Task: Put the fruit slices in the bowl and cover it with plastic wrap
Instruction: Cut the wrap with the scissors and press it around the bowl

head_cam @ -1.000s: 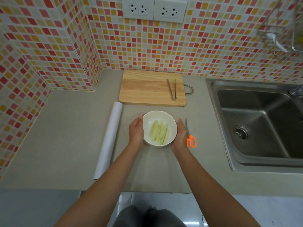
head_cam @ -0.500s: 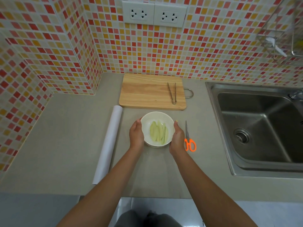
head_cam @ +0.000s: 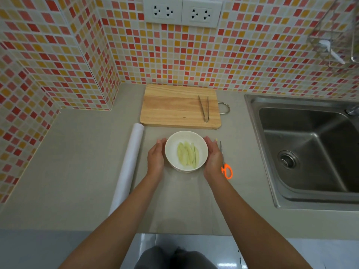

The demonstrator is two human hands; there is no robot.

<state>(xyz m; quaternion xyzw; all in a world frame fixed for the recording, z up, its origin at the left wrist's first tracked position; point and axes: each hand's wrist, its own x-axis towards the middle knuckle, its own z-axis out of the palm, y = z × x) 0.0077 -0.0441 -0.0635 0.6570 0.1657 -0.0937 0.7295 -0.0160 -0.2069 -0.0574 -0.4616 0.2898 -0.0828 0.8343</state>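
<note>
A white bowl (head_cam: 186, 136) stands on the grey counter just in front of the cutting board. Several pale green fruit slices (head_cam: 187, 156) lie side by side inside it. My left hand (head_cam: 156, 159) cups the bowl's left side, fingers stretched along the wall. My right hand (head_cam: 213, 159) cups the right side the same way. A long white roll of plastic wrap (head_cam: 128, 166) lies to the left of my left hand, pointing away from me. I cannot tell whether film lies over the bowl.
A wooden cutting board (head_cam: 174, 107) with metal tongs (head_cam: 204, 109) on it sits behind the bowl. Orange-handled scissors (head_cam: 226, 168) lie right beside my right hand. A steel sink (head_cam: 310, 152) takes up the right. Tiled walls close off the back and left.
The bowl now sits a little farther from me, closer to the cutting board. My hands have slid from its rim down along its sides.
</note>
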